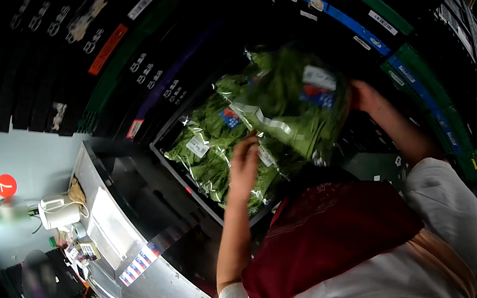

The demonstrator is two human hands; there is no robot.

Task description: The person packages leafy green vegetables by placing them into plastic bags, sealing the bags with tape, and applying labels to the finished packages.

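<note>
A dark crate (pixel 204 205) in front of me holds several clear plastic bags of leafy greens (pixel 209 166), bearing white and blue-red labels. My right hand (pixel 363 95) grips the right edge of another bag of leafy greens (pixel 304 105), tilted over the crate's right part and blurred. My left hand (pixel 244 166) is over the bags in the crate, its fingertips at the edge of one near the middle. The fingers partly hide one another, so their grip on the plastic is unclear.
Stacked dark crates with green (pixel 116 81) and blue bands (pixel 352 19) rise behind and to the right. At left is a metal worktable (pixel 180 290) with a strip of labels (pixel 139 265). A white electric kettle (pixel 59 211) and small items stand beyond it.
</note>
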